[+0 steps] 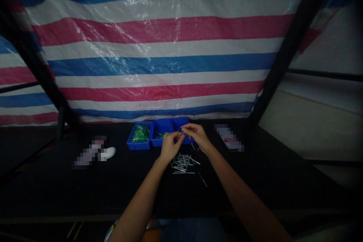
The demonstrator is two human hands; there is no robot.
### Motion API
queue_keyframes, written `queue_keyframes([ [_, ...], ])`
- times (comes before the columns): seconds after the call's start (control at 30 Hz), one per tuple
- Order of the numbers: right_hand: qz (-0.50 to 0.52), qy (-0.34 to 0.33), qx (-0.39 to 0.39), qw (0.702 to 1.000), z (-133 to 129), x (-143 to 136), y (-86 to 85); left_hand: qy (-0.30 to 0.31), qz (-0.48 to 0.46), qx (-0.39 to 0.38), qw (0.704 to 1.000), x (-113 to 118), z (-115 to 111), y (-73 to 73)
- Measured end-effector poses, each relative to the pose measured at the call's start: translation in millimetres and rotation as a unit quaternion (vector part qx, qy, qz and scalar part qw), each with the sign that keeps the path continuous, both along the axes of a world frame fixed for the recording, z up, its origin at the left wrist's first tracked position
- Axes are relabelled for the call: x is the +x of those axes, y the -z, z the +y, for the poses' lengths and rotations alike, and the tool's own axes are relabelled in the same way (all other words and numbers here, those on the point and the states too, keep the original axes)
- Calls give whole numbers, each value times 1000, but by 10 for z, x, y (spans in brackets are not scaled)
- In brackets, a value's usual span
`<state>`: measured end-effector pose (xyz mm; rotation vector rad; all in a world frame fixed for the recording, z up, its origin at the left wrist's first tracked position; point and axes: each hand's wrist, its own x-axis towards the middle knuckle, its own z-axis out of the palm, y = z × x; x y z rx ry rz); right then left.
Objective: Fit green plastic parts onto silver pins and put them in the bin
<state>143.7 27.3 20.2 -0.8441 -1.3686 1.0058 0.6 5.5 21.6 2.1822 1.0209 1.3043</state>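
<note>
We see a left hand and a right hand meeting near 3 blue bins, fingertips of both pinching a shiny piece too small for us to identify. Between the wrists, a pile of thin metal rods lies on the black table. The left bin holds a green bundle; the middle bin holds small green pieces. Behind everything hangs a striped sheet.

On the table, a heap of pins lies just before both hands, between the forearms. Behind the left hand sits the middle bin, with another bin to its left. Well right of the right hand lies a blurred object.
</note>
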Motion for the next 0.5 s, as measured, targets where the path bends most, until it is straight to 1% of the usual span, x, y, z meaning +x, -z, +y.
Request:
queue_keyframes([
  [0.2, 35, -6, -5, 999, -24, 28, -48, -23, 38, 5, 999, -21, 12, -9],
  [0.4, 0, -35, -6, 999, -48, 73, -72, -53, 103, 53, 992, -44, -44, -50],
  [0.5, -6, -28, -7, 1000, -37, 105, -77, -45, 108, 57, 992, -41, -62, -64],
])
